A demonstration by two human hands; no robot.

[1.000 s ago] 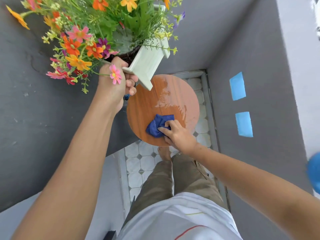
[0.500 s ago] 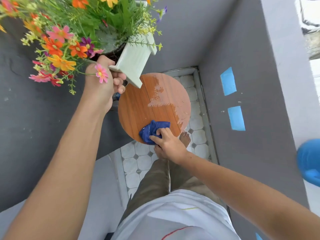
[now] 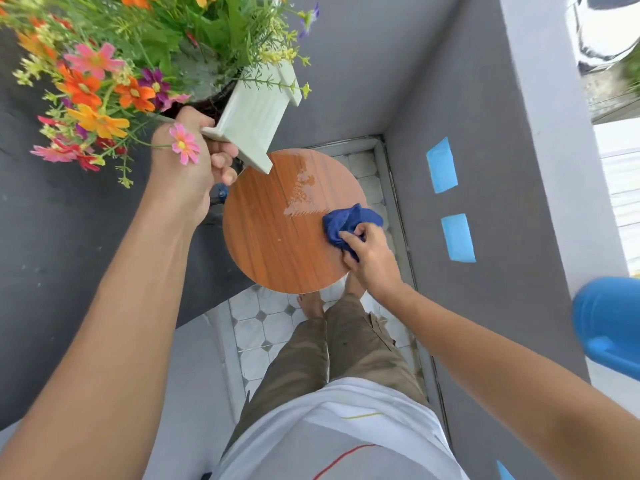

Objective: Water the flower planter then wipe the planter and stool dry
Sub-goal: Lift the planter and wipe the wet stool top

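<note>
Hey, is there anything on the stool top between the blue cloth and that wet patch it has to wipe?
Nothing visible. The blue cloth under the right hand sits at the edge of the wet patch on the stool. The left hand holds the planter lifted clear.

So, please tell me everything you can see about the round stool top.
The stool top is a round flat disc with a reddish-brown wood-grain look, seen from above over a tiled floor. A wet patch shines on its far part; the rest looks dry. The right hand presses a crumpled blue cloth on its right edge. The white planter, held tilted by the left hand, hangs above its far left rim. Its legs are hidden.
</note>
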